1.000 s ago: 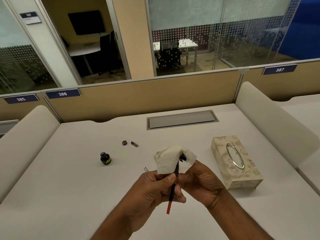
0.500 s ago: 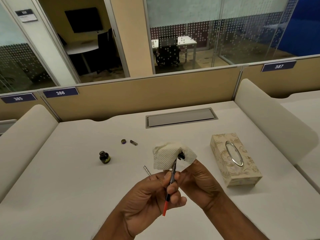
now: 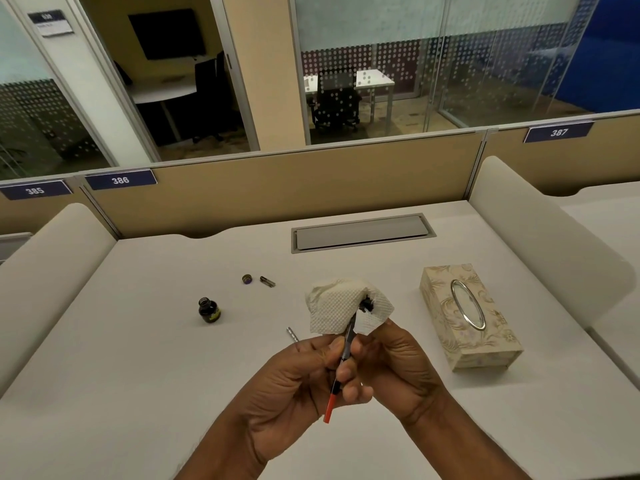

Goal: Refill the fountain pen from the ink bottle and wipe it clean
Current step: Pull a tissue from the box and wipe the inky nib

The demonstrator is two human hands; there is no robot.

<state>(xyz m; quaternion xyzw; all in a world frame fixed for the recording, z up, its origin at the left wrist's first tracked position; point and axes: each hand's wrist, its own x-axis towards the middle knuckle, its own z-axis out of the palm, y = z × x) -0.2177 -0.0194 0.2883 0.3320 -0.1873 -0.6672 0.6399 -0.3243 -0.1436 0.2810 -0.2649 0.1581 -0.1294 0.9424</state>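
Observation:
My left hand [image 3: 298,379] grips the slim fountain pen [image 3: 341,367], whose red rear end points down toward me. Its front end is buried in a white tissue [image 3: 341,308] that my right hand [image 3: 398,365] holds bunched around it; a dark ink stain shows on the tissue at the nib. The small open ink bottle [image 3: 209,310] stands on the white desk [image 3: 145,358], to the left of my hands. Its cap [image 3: 246,279] and a short dark pen part [image 3: 267,281] lie further back. A silver pen part [image 3: 293,333] lies just beyond my left hand.
A patterned tissue box [image 3: 467,317] sits to the right of my hands. A grey cable hatch [image 3: 362,233] is set into the desk at the back. Padded dividers [image 3: 540,237] flank the desk, and a tan partition [image 3: 277,188] closes the far side.
The pen has tilted slightly, its red end swinging a little left, while the tissue stays wrapped on the nib. The view shifted a bit downward.

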